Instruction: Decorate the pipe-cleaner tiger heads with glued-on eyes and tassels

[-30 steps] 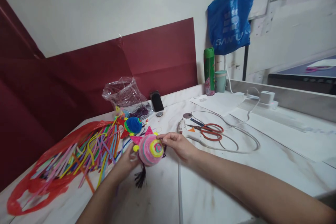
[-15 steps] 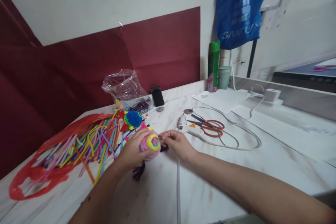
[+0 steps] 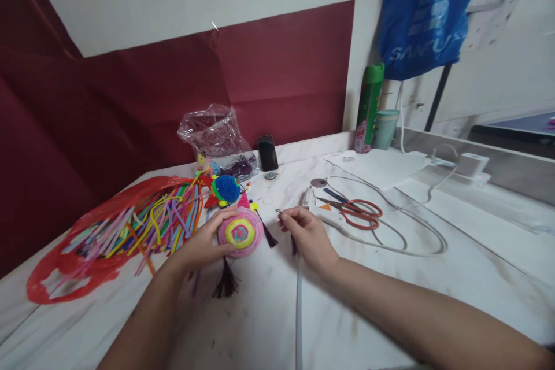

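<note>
My left hand grips a round pink craft ornament, its face coiled in pink and yellow rings with a teal and pink centre. One dark tassel hangs below the ornament and another dark tassel lies at its right side. Apart from it, to the right, my right hand pinches a third dark tassel by its thin loop, which pokes out past the fingertips. Just behind the pink ornament sits a blue round ornament with red and green edging.
Many coloured pipe cleaners lie on a red plastic bag at left. Orange-handled scissors, a white glue gun and looping cable are at right. A phone leans at the back beside a clear bag.
My right hand has drawn away from the pink ornament to the right with the tassel. The ornament has turned its ringed face toward me. The whole view has shifted slightly.
</note>
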Available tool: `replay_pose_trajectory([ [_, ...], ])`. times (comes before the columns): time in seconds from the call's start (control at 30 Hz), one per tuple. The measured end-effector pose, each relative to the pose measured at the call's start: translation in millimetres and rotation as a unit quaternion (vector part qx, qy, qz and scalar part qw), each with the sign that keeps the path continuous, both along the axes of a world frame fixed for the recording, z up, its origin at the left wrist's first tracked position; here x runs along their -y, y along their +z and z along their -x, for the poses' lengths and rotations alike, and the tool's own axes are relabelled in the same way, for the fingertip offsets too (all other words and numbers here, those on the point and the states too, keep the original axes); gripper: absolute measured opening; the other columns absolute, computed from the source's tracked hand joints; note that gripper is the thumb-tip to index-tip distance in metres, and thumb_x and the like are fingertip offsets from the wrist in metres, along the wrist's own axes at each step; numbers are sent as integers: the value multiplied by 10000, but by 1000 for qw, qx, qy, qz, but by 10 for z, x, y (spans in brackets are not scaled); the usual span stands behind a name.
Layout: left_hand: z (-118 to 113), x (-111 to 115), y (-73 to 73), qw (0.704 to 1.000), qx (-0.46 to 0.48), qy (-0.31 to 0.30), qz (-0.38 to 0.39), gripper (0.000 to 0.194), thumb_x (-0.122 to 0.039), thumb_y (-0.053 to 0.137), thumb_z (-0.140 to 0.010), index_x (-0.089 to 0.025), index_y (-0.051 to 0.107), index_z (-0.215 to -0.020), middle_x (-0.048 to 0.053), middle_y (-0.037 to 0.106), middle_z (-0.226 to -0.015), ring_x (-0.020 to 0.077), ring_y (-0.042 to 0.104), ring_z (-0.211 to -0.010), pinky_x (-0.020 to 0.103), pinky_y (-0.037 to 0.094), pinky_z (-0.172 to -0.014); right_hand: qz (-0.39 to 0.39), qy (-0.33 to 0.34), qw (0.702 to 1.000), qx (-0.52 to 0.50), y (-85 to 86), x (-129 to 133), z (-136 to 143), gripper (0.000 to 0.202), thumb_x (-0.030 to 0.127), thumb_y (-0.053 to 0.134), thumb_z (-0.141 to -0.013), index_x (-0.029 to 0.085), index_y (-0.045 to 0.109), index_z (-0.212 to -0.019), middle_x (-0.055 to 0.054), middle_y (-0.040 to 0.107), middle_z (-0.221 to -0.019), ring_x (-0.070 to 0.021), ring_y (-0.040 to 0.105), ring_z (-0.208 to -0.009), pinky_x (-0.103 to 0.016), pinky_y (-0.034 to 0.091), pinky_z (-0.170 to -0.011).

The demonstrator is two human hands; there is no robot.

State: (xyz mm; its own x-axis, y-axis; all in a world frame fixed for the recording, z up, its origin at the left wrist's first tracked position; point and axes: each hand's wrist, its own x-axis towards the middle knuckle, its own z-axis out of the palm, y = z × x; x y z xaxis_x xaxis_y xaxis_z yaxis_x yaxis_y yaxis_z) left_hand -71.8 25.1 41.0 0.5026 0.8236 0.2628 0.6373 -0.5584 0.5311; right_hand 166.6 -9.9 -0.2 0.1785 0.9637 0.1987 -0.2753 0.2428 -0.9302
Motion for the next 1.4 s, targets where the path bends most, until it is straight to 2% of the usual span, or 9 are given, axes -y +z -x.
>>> replay_pose_trajectory([
  [0.2, -9, -38, -104, 998, -3, 52, -42, 786, -333, 752, -575, -221, 415, -1276, 96, 501, -1299, 282, 501, -1206, 407, 444, -989, -2, 36, 999, 26, -39, 43, 54, 328, 498, 714, -662, 190, 608, -696, -12, 630, -623, -146, 544, -584, -294, 438, -613],
  [0.3, -61, -17, -129, 995, -44, 44, -84, 833, -374, 756, -574, -212, 399, -1309, 104, 484, -1313, 293, 464, -1232, 413, 402, -1024, -19, 61, 997, 49, -149, 78, 136, 312, 496, 691, -698, 192, 622, -714, -48, 667, -769, -150, 556, -632, -291, 437, -609],
  [0.4, -90, 28, -102, 988, -85, 39, -122, 825, -426, 752, -578, -224, 429, -1310, 102, 499, -1304, 313, 449, -1230, 431, 362, -1041, -34, 71, 994, 74, -245, 108, 203, 312, 505, 690, -702, 198, 636, -691, -89, 658, -968, -189, 589, -787, -297, 451, -639],
  [0.5, -99, 66, -69, 984, -108, 34, -140, 782, -475, 754, -569, -232, 485, -1261, 90, 525, -1259, 313, 459, -1201, 435, 350, -1032, -38, 70, 993, 90, -287, 138, 256, 325, 517, 701, -690, 200, 638, -657, -103, 627, -1026, -226, 589, -915, -319, 466, -713],
  [0.77, -150, 100, -71, 983, -91, 19, -157, 723, -498, 766, -576, -213, 517, -1192, 87, 512, -1227, 278, 466, -1167, 405, 372, -1011, -63, 23, 993, 95, -324, 258, 448, 256, 444, 683, -721, 213, 618, -633, -102, 566, -997, -243, 547, -976, -333, 485, -752],
  [0.93, -183, 147, -45, 986, -81, 22, -142, 664, -447, 765, -594, -221, 530, -1172, 77, 501, -1240, 277, 459, -1183, 403, 377, -1022, -86, -1, 989, 120, -322, 300, 471, 201, 385, 646, -758, 214, 611, -658, -83, 583, -924, -219, 563, -895, -330, 469, -755],
  [1.07, -208, 178, -47, 987, -74, 9, -143, 659, -454, 733, -645, -212, 518, -1220, 84, 498, -1272, 277, 453, -1209, 396, 369, -1041, -58, 33, 991, 114, -324, 287, 447, 175, 384, 631, -777, 215, 621, -732, -39, 618, -743, -190, 565, -732, -328, 454, -721],
  [1.17, -226, 183, -71, 983, -72, -7, -171, 658, -417, 734, -653, -214, 522, -1241, 92, 493, -1317, 288, 447, -1225, 407, 353, -1059, -53, 41, 993, 95, -348, 255, 431, 174, 382, 636, -781, 210, 627, -755, -43, 643, -782, -188, 579, -756, -323, 455, -737],
  [1.4, -236, 159, -103, 975, 7, -66, -214, 356, -280, 701, -720, -199, 633, -1060, 86, 634, -1153, 258, 529, -1136, 430, 409, -995, -83, 35, 991, 100, -367, 246, 409, 179, 371, 635, -790, 200, 639, -738, -55, 660, -849, -184, 596, -811, -328, 467, -791],
])
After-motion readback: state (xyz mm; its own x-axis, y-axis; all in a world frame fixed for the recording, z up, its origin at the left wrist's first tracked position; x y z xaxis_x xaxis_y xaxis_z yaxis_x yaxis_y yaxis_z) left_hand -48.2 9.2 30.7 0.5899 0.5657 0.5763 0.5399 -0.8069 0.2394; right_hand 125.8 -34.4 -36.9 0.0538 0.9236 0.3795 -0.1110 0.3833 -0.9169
